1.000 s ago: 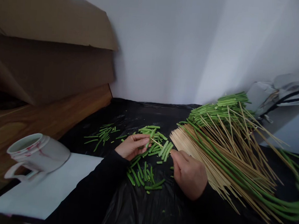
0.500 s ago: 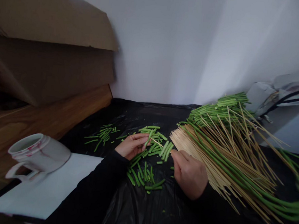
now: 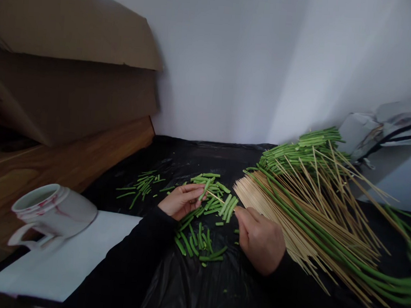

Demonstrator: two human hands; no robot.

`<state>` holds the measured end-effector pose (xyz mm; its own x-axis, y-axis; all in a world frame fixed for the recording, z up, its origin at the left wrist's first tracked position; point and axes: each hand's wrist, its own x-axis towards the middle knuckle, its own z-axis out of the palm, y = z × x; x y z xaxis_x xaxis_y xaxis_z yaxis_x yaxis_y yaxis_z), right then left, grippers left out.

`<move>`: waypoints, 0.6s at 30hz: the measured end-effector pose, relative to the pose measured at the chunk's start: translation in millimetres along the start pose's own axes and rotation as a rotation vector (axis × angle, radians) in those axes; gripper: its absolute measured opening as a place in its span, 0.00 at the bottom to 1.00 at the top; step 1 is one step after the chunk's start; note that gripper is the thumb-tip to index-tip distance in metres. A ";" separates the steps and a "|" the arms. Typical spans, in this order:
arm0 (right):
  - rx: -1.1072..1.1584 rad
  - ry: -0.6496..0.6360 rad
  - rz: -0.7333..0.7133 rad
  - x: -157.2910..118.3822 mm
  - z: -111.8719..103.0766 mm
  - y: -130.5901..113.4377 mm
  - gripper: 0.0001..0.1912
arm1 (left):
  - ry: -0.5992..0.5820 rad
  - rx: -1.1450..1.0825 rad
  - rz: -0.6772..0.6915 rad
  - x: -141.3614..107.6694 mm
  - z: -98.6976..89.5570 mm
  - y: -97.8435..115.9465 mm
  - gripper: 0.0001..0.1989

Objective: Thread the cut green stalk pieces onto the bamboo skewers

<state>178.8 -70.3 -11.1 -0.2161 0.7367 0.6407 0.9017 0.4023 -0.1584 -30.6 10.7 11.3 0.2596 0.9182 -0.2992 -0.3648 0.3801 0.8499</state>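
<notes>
Between the fingertips of my left hand (image 3: 182, 200) is a short piece of green bean (image 3: 207, 188), tilted upright. My right hand (image 3: 261, 238) is closed around a thin wooden skewer (image 3: 216, 196), whose tip points left and meets the bean piece; whether it has pierced it I cannot make out. Several bean pieces (image 3: 228, 208) sit side by side on the skewer close to my right fingers. Below and behind my hands lie loose cut bean pieces (image 3: 198, 239) on black plastic sheeting (image 3: 175, 285).
At right, a fan of bare skewers (image 3: 293, 219) lies under long whole beans (image 3: 343, 259), with a heap of filled skewers (image 3: 299, 150) behind. A small bean pile (image 3: 143, 184), a white mug (image 3: 59, 213) on white paper (image 3: 100, 240) and a cardboard box (image 3: 72, 65) are left.
Hardly anything differs. Both hands hold nearly the same place, with the skewer tip still at the bean piece.
</notes>
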 end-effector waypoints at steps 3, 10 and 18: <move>-0.006 -0.014 0.000 0.3 -0.6 -0.4 0.13 | 0.002 0.009 0.001 0.5 -0.3 -0.3 0.09; -0.007 -0.012 -0.001 0.2 -0.6 -0.7 0.13 | 0.036 0.030 0.015 2.1 -0.9 -1.2 0.10; 0.020 -0.029 0.006 -0.3 -0.5 -2.7 0.13 | 0.036 0.027 -0.003 0.4 0.9 -1.4 0.09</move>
<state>176.7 -71.9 -10.5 -0.2214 0.7546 0.6177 0.8953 0.4083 -0.1778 -29.1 10.5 10.3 0.2277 0.9207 -0.3169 -0.3397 0.3801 0.8603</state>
